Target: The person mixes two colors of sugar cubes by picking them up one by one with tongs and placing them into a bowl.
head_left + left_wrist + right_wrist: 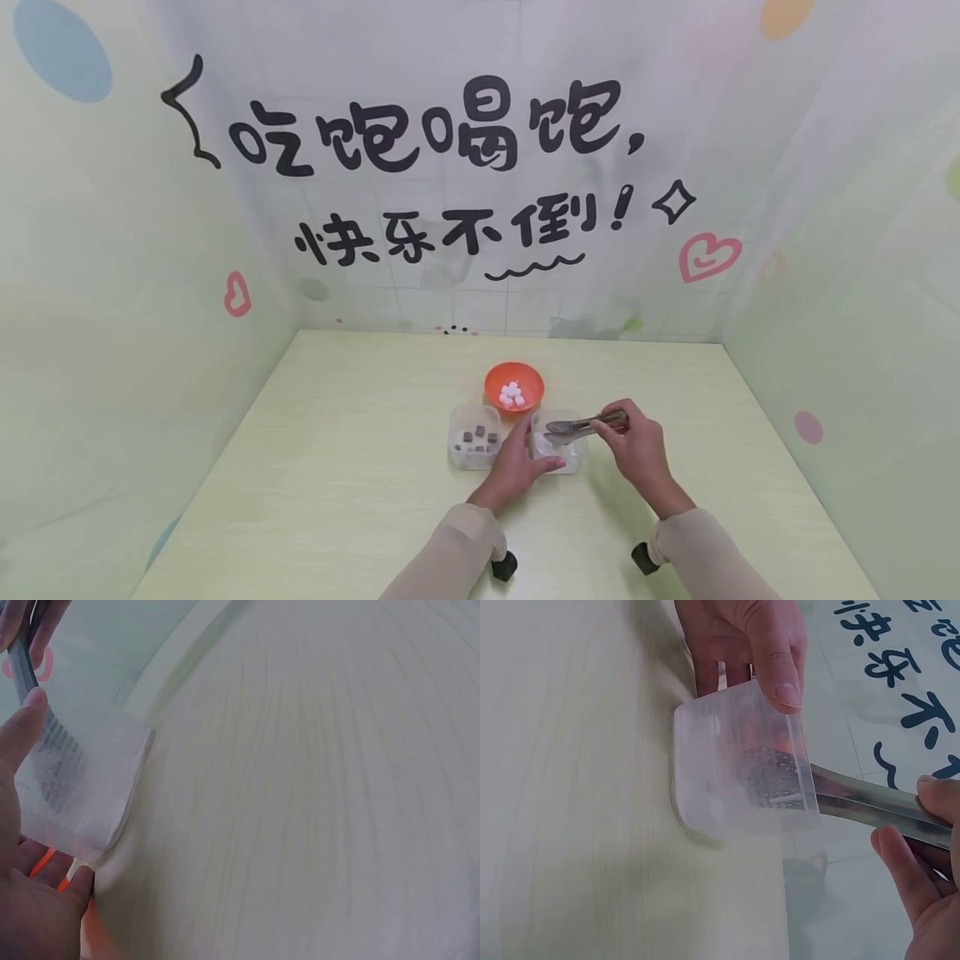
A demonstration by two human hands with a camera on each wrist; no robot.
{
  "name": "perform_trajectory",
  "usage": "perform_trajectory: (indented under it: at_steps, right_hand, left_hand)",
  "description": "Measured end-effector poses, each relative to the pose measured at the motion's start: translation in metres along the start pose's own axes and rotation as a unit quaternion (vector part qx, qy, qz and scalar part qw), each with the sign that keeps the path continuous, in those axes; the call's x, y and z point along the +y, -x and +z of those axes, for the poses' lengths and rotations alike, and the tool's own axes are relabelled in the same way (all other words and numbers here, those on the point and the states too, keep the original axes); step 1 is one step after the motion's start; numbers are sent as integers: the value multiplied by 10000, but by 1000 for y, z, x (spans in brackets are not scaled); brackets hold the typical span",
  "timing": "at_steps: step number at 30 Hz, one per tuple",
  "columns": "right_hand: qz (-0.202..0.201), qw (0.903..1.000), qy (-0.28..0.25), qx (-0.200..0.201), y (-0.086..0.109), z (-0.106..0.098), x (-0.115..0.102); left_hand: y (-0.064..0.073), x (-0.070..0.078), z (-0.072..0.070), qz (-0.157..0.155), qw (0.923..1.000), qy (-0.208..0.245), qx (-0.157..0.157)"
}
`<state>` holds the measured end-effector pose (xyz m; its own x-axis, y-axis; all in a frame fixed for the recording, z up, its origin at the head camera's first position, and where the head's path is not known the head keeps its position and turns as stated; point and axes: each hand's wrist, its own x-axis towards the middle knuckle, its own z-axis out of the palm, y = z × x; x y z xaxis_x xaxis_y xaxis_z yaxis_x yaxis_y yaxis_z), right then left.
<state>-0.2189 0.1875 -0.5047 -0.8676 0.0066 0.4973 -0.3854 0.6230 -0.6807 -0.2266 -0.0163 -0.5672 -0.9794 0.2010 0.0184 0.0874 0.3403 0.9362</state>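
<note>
My left hand (513, 471) grips the clear plastic container (561, 465) on the right, its thumb over the rim in the right wrist view. With my right hand (637, 446) I hold metal tongs (877, 804), whose perforated tips reach down inside that container. Whether anything lies between the tips cannot be made out through the cloudy wall. Left of it stands a second clear container (457, 417) with several small dark cubes (480, 432). Behind both sits an orange bowl (537, 390) holding several white cubes (512, 392).
A pale wood-patterned table (330, 450) lies under everything. Behind it hangs a printed backdrop (450, 183) with large black characters, and similar sheets close off the left and right sides. Black wrist mounts (504, 567) sit at both cuffs.
</note>
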Motion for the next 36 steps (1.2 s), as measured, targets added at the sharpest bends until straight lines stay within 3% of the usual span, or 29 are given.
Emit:
perform_trajectory:
  at_steps: [23,36]
  right_hand:
    - [549,9916,-950,683,-8,-15,0]
    - [588,9818,-1520,975,-22,-7,-12]
  left_hand:
    - [-1,-2,1,-37,10000,30,36]
    - [0,1,0,-80,9999,79,56]
